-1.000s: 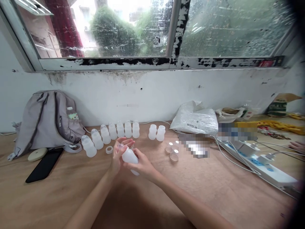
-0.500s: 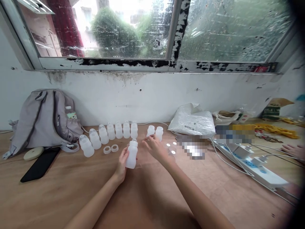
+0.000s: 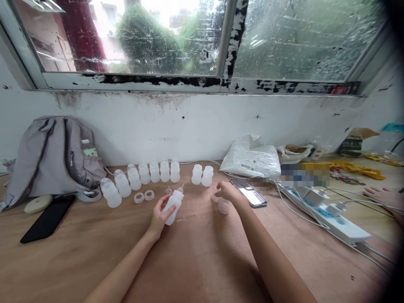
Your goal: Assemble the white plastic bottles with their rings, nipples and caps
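Observation:
My left hand (image 3: 161,214) is wrapped round a frosted white baby bottle (image 3: 173,207). The bottle leans to the right, and a clear nipple (image 3: 181,189) with a pointed tip shows at its top. Another small clear nipple (image 3: 168,191) lies just behind it. To the right, my right hand (image 3: 226,191) reaches down with fingers pinched on a clear bottle cap (image 3: 216,198); the fingers partly hide it. A second clear cap (image 3: 224,207) sits right beside that one. Two white collar rings (image 3: 144,196) lie left of the held bottle.
Several capped baby bottles (image 3: 143,173) form a curved row at the back left. Two topless bottles (image 3: 202,175) stand behind my hands. A phone (image 3: 249,192), a white plastic package (image 3: 252,160) and a power strip (image 3: 325,216) with cables lie right. A grey backpack (image 3: 53,160) and dark phone-like slab (image 3: 49,221) are left.
My right hand has moved right and down, from in front of the topless bottles to the clear caps. The bottle in my left hand has gone from nearly upright to leaning right.

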Motion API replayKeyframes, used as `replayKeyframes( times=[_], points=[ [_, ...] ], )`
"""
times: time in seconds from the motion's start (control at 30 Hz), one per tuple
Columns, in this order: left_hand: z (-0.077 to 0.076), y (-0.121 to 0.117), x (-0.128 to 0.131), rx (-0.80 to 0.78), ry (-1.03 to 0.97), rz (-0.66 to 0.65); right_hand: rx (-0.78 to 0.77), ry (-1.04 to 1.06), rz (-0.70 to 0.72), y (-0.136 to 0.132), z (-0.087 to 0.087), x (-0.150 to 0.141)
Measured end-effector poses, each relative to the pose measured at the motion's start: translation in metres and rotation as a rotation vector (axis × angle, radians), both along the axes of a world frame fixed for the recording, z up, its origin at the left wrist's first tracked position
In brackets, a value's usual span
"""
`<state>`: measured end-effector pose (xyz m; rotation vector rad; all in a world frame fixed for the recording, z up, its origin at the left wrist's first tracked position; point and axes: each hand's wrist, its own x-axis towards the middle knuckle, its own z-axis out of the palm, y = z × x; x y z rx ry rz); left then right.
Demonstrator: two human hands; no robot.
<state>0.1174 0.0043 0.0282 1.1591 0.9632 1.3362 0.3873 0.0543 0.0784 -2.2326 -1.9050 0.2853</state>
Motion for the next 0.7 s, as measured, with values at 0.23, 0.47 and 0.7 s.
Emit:
replayKeyframes(
  times=[0.23,0.47,0.7],
  points=[
    [0.004,0.000,-0.004,-0.016,0.048,-0.134,0.095,0.629,0.188,-0.003,0.018,-0.019],
    [0.006,-0.001,-0.004,0.001,0.094,-0.173,-0.039,1.051,0.436,-0.016,0.024,-0.050],
    [0.006,0.000,-0.005,0.045,0.133,-0.204,-0.093,0.959,0.489,-0.016,0.019,-0.063]
  ],
)
